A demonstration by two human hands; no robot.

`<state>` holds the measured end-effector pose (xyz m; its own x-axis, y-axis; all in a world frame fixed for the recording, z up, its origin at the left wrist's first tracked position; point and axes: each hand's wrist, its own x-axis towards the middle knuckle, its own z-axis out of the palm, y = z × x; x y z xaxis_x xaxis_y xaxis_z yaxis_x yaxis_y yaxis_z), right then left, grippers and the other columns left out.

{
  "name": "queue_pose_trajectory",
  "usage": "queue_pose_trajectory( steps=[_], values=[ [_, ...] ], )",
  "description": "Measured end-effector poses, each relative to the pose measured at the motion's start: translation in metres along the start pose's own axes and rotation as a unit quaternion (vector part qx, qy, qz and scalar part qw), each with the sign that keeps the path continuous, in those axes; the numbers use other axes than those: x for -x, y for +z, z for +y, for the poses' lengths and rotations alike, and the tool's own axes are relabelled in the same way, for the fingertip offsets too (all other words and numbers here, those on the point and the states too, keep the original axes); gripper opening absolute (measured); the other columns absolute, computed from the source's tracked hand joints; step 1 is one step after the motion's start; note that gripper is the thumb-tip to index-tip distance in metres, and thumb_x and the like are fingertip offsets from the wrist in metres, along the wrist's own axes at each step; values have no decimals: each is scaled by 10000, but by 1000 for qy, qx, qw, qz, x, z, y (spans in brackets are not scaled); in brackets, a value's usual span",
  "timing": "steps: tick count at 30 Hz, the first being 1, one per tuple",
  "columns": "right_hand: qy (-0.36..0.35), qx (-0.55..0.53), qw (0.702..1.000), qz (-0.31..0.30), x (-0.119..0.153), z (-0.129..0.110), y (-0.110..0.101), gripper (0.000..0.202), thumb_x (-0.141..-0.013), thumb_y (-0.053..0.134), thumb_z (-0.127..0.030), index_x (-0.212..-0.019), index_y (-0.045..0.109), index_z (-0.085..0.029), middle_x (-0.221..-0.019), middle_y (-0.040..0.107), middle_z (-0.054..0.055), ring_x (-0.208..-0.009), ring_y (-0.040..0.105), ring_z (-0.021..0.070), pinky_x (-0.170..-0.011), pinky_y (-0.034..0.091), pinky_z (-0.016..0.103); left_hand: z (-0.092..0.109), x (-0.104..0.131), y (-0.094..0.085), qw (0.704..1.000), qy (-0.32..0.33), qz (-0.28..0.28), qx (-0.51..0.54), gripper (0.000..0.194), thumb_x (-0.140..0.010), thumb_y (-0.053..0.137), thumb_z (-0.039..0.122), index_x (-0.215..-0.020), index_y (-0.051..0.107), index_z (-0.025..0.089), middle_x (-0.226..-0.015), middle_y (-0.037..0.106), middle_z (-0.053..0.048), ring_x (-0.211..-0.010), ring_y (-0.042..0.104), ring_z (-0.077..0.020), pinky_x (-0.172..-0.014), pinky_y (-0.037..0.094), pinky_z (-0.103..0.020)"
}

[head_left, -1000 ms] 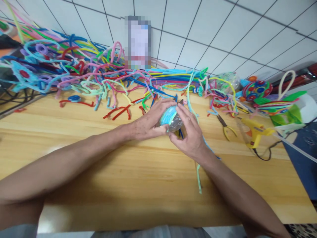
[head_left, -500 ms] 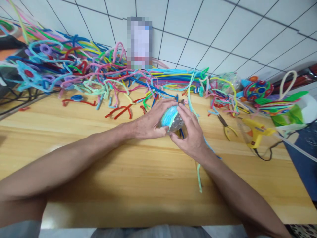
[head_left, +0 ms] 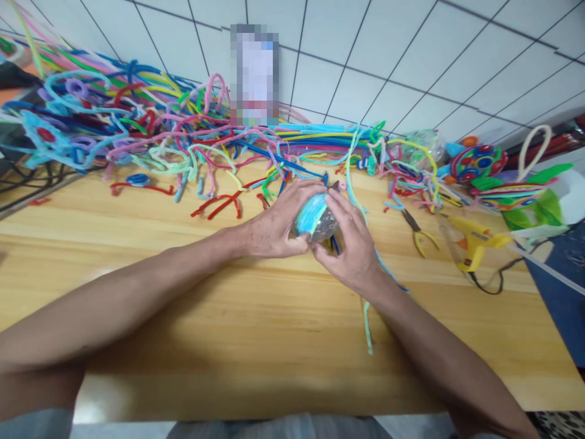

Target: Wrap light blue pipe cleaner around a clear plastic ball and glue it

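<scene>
Between my two hands I hold a rounded, shiny, see-through ball, raised over the wooden table. Its left side is covered in light-blue pipe cleaner, edged by a pale-green strip; the right side is bare. My left hand curls around the blue side, thumb at the lower edge. My right hand grips the bare side, its fingertips meeting the green edge at the top. A pale-green pipe cleaner hangs or lies below my right wrist, partly hidden by it. A dark-blue pipe cleaner shows beside that wrist.
Many coloured pipe cleaners are heaped along the tiled wall. To the right lie yellow-handled pliers and a yellow glue gun with a black cord. Behind them stands a colourful pipe-cleaner ornament. Red pipe cleaners lie left of the ball.
The view has shifted slightly. Both hands keep nearly the same hold on the ball, which looks barely turned.
</scene>
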<state>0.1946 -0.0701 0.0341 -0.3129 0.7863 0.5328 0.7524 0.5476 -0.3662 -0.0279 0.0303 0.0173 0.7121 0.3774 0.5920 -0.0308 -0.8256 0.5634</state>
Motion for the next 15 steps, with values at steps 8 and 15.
queue_pose_trajectory(
  steps=[8,15],
  values=[
    [-2,2,1000,-5,0,0,0,932,-944,750,-280,-1760,301,-317,-1740,512,150,-1598,527,376,-1306,475,645,0,1,3,1000,-12,17,11,892,-869,751,342,-1662,350,263,-1676,461,-210,-1608,427,-423,-1334,382,-703],
    [-8,16,1000,2,0,-1,0,906,-946,756,-292,-1744,326,-302,-1712,538,172,-1588,541,359,-1288,505,644,2,0,1,1000,-5,15,11,894,-881,744,329,-1675,339,265,-1676,452,-213,-1616,416,-421,-1338,381,-704]
  ],
)
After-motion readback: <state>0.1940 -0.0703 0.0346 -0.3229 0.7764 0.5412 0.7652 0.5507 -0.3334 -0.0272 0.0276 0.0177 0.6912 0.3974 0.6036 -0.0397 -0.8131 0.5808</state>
